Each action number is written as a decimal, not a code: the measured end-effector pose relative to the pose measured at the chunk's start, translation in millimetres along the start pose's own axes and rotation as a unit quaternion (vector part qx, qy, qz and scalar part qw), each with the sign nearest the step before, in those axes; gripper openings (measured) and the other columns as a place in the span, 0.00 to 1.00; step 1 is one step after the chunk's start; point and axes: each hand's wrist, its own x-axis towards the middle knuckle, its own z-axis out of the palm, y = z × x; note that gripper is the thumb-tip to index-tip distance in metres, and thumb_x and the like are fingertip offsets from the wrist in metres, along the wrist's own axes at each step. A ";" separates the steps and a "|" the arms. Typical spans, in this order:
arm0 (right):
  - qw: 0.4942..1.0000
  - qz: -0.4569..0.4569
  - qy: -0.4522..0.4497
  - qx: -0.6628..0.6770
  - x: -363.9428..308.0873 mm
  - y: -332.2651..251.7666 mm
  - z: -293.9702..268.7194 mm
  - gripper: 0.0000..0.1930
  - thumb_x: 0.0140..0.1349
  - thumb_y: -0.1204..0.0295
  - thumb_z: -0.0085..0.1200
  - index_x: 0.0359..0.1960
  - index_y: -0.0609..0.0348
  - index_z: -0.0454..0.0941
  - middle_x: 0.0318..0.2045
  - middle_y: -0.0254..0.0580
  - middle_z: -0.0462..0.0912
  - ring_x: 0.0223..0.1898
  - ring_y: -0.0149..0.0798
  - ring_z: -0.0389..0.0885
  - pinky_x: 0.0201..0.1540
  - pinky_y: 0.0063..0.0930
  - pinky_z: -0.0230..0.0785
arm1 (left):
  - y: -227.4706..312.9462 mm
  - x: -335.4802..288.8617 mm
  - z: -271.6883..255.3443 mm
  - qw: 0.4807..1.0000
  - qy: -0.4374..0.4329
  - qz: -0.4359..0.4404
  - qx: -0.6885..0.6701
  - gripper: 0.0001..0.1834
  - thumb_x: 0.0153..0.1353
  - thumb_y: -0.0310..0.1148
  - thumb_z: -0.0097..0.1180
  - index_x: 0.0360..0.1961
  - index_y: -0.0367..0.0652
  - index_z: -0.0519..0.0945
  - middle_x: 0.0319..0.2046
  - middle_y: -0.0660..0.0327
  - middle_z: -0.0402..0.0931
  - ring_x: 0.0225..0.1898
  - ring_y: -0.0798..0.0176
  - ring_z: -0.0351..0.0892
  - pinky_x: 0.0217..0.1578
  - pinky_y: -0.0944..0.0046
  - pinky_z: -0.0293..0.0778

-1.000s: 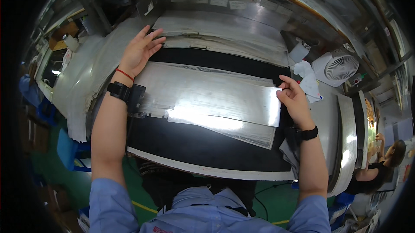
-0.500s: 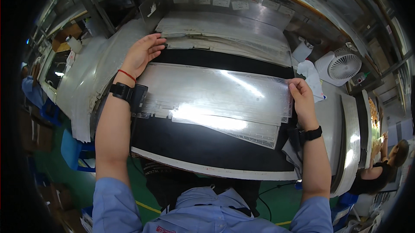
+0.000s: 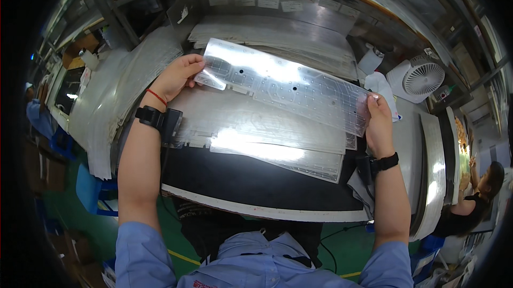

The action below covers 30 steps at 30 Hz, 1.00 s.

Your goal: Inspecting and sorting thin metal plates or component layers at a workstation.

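Two hands are engaged on one clear membrane sheet [image 3: 283, 86], a long transparent film with dot and trace patterning, held lifted and tilted above the bench. Nearest, the black work mat [image 3: 240, 178] is seen with a stack of similar clear sheets [image 3: 267, 133] lying on it, just under the raised sheet. The left hand [image 3: 173, 77] is closed on the sheet's left end, thumb and fingers pinching the corner; a red string and a black wrist strap are worn below it. The right hand [image 3: 377, 122] is clamped on the right end, fingers [image 3: 374, 98] curled over the edge.

Judgement: the sheet is best kept taut and gripped only at the margins, so the patterned area is not smudged or creased. Strong glare is thrown on the film, so the tilt should be adjusted until the traces can be read. Both ends should be kept level to avoid sagging onto the stack.

Farther back, more film piles [image 3: 278, 31] are stacked against the rear, and a white desk fan [image 3: 419, 78] is placed at the right. Another person [image 3: 475, 197] is seated at the far right, apart.
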 end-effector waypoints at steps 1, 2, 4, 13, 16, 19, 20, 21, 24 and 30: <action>1.000 0.006 -0.011 -0.008 -0.6 -2.3 0.3 0.07 0.71 0.68 0.46 0.43 0.58 0.73 0.31 0.27 0.75 0.31 0.22 0.72 0.36 0.16 0.66 | 0.9 -0.1 0.2 1.000 0.014 0.006 -0.007 0.11 0.70 0.35 0.49 0.48 0.42 0.77 0.33 0.69 0.76 0.26 0.78 0.70 0.25 0.79 0.65; 1.000 0.012 -0.022 -0.015 -1.2 -4.9 0.5 0.08 0.71 0.68 0.47 0.43 0.58 0.73 0.31 0.27 0.76 0.30 0.22 0.72 0.35 0.16 0.66 | 1.8 -1.0 -0.2 0.999 0.028 0.012 -0.014 0.11 0.70 0.35 0.49 0.48 0.41 0.76 0.33 0.69 0.76 0.26 0.79 0.70 0.25 0.80 0.65; 0.999 0.027 -0.031 -0.020 -2.3 -8.5 2.0 0.08 0.71 0.68 0.47 0.44 0.58 0.73 0.31 0.27 0.77 0.29 0.22 0.73 0.34 0.15 0.66 | 2.2 -1.3 -0.3 0.998 0.051 0.025 -0.037 0.12 0.70 0.35 0.49 0.48 0.41 0.76 0.33 0.69 0.76 0.26 0.79 0.70 0.25 0.80 0.65; 0.996 0.032 -0.052 -0.059 0.0 -9.7 -4.0 0.07 0.69 0.68 0.51 0.40 0.57 0.78 0.31 0.26 0.78 0.29 0.20 0.73 0.32 0.14 0.64 | 5.9 -0.9 -1.7 0.995 0.065 0.032 -0.074 0.13 0.70 0.37 0.49 0.50 0.41 0.75 0.36 0.68 0.77 0.27 0.78 0.72 0.25 0.81 0.66; 0.997 0.018 -0.042 -0.057 0.1 -10.7 -3.3 0.06 0.68 0.70 0.52 0.40 0.58 0.79 0.33 0.27 0.79 0.33 0.21 0.73 0.34 0.15 0.65 | 3.5 -0.7 -6.8 0.995 0.062 0.032 -0.078 0.11 0.70 0.36 0.49 0.49 0.43 0.75 0.38 0.68 0.77 0.29 0.77 0.73 0.28 0.80 0.68; 0.996 -0.047 -0.008 -0.082 -0.9 -10.4 -4.3 0.05 0.65 0.75 0.53 0.39 0.59 0.80 0.40 0.33 0.78 0.41 0.25 0.75 0.39 0.18 0.68 | 6.7 -1.0 1.9 0.989 0.079 0.058 -0.110 0.09 0.69 0.34 0.50 0.47 0.45 0.75 0.40 0.67 0.77 0.34 0.75 0.75 0.33 0.78 0.70; 0.991 -0.091 -0.013 -0.099 3.3 -3.2 -13.2 0.05 0.64 0.77 0.53 0.39 0.60 0.80 0.43 0.35 0.77 0.44 0.26 0.74 0.41 0.19 0.68 | 8.5 -0.5 8.0 0.985 0.087 0.067 -0.130 0.08 0.69 0.33 0.50 0.46 0.45 0.76 0.41 0.67 0.77 0.35 0.74 0.75 0.35 0.77 0.71; 0.984 -0.133 -0.022 -0.113 4.0 -3.8 -9.2 0.05 0.63 0.79 0.53 0.38 0.61 0.80 0.46 0.37 0.77 0.47 0.28 0.74 0.43 0.20 0.69 | 11.1 -3.7 10.6 0.981 0.100 0.075 -0.148 0.07 0.68 0.32 0.51 0.45 0.45 0.76 0.42 0.67 0.77 0.37 0.73 0.76 0.37 0.76 0.71; 0.962 -0.188 0.006 -0.197 -2.9 -13.5 -0.6 0.05 0.61 0.82 0.53 0.36 0.64 0.80 0.51 0.40 0.73 0.51 0.31 0.74 0.48 0.22 0.70 | -0.6 3.6 -3.1 0.981 0.102 0.131 -0.104 0.05 0.67 0.28 0.52 0.41 0.44 0.78 0.43 0.66 0.78 0.40 0.72 0.76 0.40 0.75 0.72; 0.947 -0.228 -0.014 -0.228 0.3 -10.3 -6.3 0.10 0.59 0.87 0.47 0.36 0.65 0.80 0.53 0.41 0.72 0.47 0.33 0.77 0.49 0.22 0.71 | -8.3 8.8 -13.4 0.987 0.102 0.112 -0.058 0.09 0.66 0.27 0.53 0.46 0.39 0.79 0.45 0.60 0.79 0.41 0.70 0.78 0.44 0.72 0.75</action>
